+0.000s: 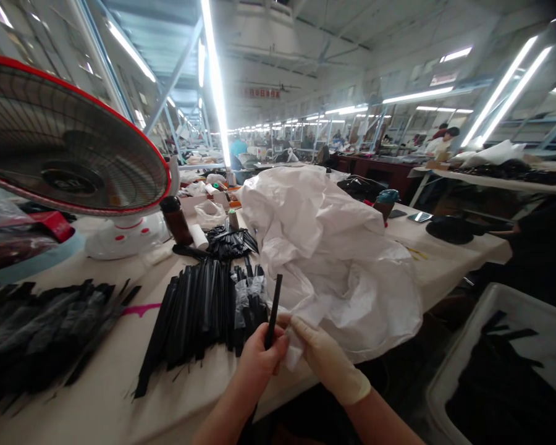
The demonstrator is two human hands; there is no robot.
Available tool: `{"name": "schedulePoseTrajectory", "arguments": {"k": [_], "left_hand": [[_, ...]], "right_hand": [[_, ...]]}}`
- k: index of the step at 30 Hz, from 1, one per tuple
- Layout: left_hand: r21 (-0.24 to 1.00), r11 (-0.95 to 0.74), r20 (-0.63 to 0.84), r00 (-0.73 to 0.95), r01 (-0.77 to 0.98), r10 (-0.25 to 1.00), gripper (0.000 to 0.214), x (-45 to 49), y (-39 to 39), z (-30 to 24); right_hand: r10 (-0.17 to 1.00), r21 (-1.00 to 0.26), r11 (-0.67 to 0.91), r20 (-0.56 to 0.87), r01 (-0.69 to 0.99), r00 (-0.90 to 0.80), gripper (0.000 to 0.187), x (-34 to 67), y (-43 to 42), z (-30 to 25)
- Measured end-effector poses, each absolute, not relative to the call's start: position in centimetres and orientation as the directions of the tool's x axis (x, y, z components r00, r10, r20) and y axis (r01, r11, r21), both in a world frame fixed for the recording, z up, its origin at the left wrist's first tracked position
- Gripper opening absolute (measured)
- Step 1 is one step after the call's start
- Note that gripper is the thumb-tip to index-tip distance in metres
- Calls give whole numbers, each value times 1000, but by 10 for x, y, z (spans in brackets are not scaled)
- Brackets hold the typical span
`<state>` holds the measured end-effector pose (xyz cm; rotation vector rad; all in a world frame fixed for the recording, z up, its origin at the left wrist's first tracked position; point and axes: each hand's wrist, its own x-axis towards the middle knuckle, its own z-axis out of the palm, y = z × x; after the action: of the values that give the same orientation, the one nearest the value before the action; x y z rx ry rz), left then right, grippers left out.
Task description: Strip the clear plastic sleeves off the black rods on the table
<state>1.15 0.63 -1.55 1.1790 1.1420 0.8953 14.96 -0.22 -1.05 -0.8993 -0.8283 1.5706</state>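
Note:
My left hand (258,358) is bare and closed around a narrow black strip (274,303) that stands nearly upright above the table's front edge. My right hand (327,358), in a pale glove, sits right beside it with its fingers pinched against a small white cloth (295,352) and the lower part of the strip. Just behind the hands lies a pile of similar black strips (194,309), some wrapped in clear plastic (249,290).
A big crumpled white bag (333,259) fills the table's right half. A red-rimmed fan (65,142) stands at the back left, more black strips (37,334) lie at left, and a dark bottle (176,219) stands behind. A white bin (458,364) sits at right. People work farther back.

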Motion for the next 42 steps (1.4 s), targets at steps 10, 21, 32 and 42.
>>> {"name": "schedulePoseTrajectory", "arguments": {"k": [10,21,32,42], "left_hand": [[989,45,-62,125,138,990,22,6,7,0],[956,277,-291,372,93,881,52,-17,-16,14],[910,384,-408,504,157,761,56,-14,-25,12],[978,167,-189,197,125,962,50,-29,-15,12]], "right_hand": [[983,-835,-104,-167,-540,70,29,134,6,-16],[975,-854,-130,-203,-504,92,49,159,23,-3],[986,-955,-157,-135,-251,-101,35,155,17,12],[983,-954,-143,-106,-264,-150,39,134,2,9]]}}
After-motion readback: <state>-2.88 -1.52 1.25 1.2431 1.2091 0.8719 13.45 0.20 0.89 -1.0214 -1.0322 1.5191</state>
